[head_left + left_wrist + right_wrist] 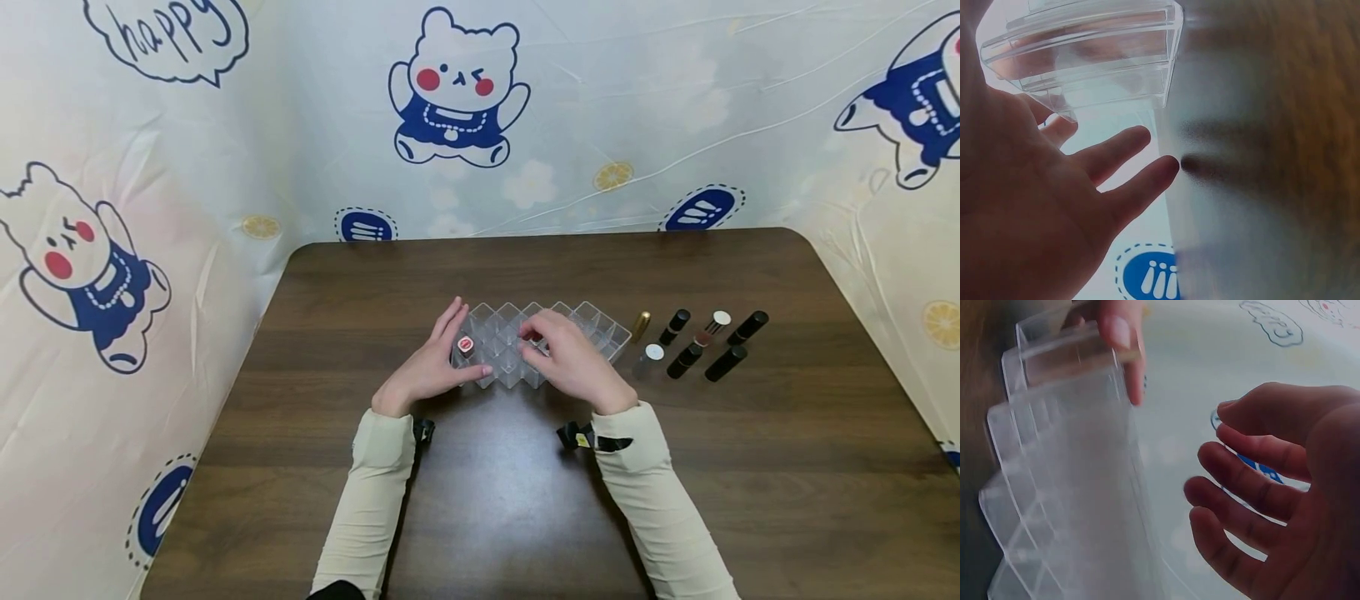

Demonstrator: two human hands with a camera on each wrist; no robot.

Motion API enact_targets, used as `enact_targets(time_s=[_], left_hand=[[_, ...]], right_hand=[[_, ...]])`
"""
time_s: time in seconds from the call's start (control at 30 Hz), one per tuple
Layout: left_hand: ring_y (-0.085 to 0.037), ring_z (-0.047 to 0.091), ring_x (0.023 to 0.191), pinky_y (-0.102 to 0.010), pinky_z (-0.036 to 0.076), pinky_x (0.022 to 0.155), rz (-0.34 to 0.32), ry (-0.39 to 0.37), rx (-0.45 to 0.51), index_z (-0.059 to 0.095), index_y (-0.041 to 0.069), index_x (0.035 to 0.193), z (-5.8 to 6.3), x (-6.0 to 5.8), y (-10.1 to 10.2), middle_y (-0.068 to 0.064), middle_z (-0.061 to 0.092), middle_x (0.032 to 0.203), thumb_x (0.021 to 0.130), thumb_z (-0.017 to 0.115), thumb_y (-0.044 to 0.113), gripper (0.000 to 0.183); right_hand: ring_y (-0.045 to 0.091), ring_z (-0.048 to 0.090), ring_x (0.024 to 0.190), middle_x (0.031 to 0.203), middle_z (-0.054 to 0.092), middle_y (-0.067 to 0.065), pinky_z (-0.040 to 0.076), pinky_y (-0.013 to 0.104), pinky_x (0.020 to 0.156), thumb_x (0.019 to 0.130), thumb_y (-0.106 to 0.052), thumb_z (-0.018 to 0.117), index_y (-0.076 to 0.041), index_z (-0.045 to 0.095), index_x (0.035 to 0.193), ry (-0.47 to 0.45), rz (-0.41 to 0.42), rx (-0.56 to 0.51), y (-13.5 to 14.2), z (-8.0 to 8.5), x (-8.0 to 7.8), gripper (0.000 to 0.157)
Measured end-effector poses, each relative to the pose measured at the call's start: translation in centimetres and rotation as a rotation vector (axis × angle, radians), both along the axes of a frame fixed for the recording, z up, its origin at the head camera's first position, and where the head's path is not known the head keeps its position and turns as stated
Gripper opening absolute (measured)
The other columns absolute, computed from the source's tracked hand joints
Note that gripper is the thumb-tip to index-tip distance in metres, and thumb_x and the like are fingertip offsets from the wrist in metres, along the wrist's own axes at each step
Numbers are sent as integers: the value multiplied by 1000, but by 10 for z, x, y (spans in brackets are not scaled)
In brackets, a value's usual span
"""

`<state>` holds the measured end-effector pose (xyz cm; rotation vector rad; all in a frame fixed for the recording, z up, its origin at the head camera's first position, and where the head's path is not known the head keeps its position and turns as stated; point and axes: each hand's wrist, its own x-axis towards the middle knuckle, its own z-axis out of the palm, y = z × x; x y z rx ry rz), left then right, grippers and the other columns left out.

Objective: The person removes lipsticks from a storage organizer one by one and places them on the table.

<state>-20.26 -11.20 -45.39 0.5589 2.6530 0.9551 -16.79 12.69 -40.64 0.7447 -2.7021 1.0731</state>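
Note:
A clear plastic organizer [508, 343] with diamond-shaped compartments sits on the table in front of me. My left hand [431, 362] rests against its left end, fingers straight and thumb along the near edge. Close to that thumb, a small tube with a red-and-white top [465, 345] stands in a left-end compartment. Over the organizer's middle is my right hand [570, 358], its fingers loosely bent. The right wrist view shows nothing between the thumb and fingers of this hand [1254, 487], which is apart from the organizer [1085, 456].
Right of the organizer stand several lipstick-like tubes: a gold one [640, 325], a clear one with a white top [652, 353], black ones [726, 364] and a white-topped one [718, 321]. The brown table [495, 500] meets a printed cloth backdrop [585, 100] behind.

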Motion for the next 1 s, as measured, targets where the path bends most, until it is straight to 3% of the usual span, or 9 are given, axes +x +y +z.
enact_targets(time_s=[0.2, 0.6, 0.83, 1.0], left_hand=[[-17, 24, 134, -43, 37, 98, -9, 4, 8, -5, 43, 140, -1, -1, -2, 19, -12, 148, 67, 58, 69, 100], [-14, 23, 134, -39, 36, 100, -35, 28, 33, -1, 37, 142, 0, -1, -3, 26, -14, 145, 70, 61, 64, 99], [-16, 18, 136, -42, 35, 100, -58, 51, 45, 3, 26, 145, -1, -2, -4, 13, -8, 150, 72, 61, 61, 100], [-18, 20, 135, -44, 35, 100, -58, 46, 39, 2, 28, 145, -1, -2, -4, 8, -7, 151, 72, 61, 61, 100]], right_hand=[[18, 48, 94, 96, 56, 1, 41, 32, 84, 83, -17, 60, -7, 62, 96, 72, 7, 7, -22, -5, -6, 17], [17, 45, 94, 96, 55, 0, 40, 31, 82, 80, -20, 61, -9, 63, 98, 46, -18, 14, -53, -11, -11, 21], [17, 43, 91, 95, 55, -1, 39, 30, 79, 79, -22, 63, -10, 64, 97, 31, -49, 30, -63, -16, -14, 22], [17, 43, 90, 95, 56, -1, 38, 30, 79, 78, -24, 64, -11, 64, 96, 31, -63, 56, -68, -18, -16, 22]])
